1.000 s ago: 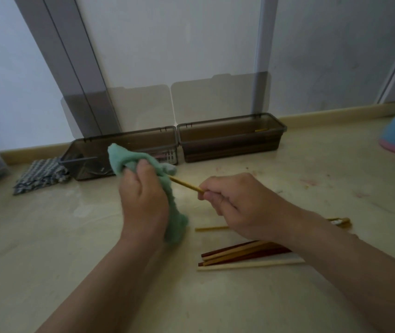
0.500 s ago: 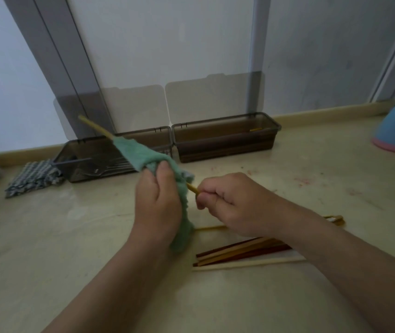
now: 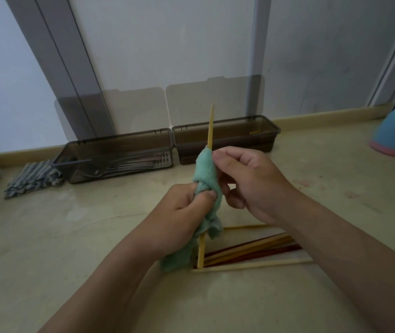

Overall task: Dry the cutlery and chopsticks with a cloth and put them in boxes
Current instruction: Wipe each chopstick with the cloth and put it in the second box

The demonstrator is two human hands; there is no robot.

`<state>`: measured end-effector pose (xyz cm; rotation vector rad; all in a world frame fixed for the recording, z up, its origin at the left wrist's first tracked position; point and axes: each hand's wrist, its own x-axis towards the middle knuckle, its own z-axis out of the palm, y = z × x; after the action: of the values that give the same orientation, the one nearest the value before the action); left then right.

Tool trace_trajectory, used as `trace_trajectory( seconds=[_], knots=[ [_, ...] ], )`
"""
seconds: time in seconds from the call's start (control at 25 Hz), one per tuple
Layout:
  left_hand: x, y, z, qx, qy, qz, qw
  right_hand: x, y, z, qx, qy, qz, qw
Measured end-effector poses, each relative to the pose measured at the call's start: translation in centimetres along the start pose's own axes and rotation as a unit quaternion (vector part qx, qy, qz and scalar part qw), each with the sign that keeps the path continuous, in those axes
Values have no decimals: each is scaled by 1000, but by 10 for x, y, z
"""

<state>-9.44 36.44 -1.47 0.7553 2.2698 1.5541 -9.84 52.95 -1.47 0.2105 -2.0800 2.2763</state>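
Holding the green cloth [image 3: 206, 169] wrapped round an upright chopstick [image 3: 210, 126] in our left hand [image 3: 179, 212] — our right hand [image 3: 251, 183] pinches the chopstick just above.

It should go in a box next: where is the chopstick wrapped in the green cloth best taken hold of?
Pinch the chopstick on its bare upper length, coming from the right, where the right hand is. It stands nearly upright. The green cloth, gripped by the left hand, covers its middle, and its lower end is down by the chopstick pile.
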Motion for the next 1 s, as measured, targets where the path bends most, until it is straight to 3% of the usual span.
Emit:
trace_trajectory(
  seconds=[0.12,0.24,0.44,0.56,0.68,0.72,0.8,0.88,1.0],
  knots=[
    [1,-2,-2,34,-34,21,999,2,2,5,102,5,51,993],
    [0,-3,-3,42,-54,15,998,8,0,-3,163,89,71,980],
    [-3,-2,-6,51,-62,25,996,18,-4,-19,170,235,55,956],
    [-5,-2,-9,25,-21,33,999,22,-18,-42,206,302,-1,931],
    [-5,-7,-15,-14,44,39,998,33,-26,-55,-31,275,-119,953],
    [-4,-9,-15,-20,59,41,997,39,-23,-53,-146,255,-158,943],
    [-1,-13,-14,-22,86,38,995,64,-15,-48,-400,208,-219,865],
    [0,-16,-14,-23,104,34,994,93,-10,-42,-580,151,-193,777],
    [1,-19,-17,-27,122,41,991,123,-3,-44,-674,91,-90,728]
  ],
)
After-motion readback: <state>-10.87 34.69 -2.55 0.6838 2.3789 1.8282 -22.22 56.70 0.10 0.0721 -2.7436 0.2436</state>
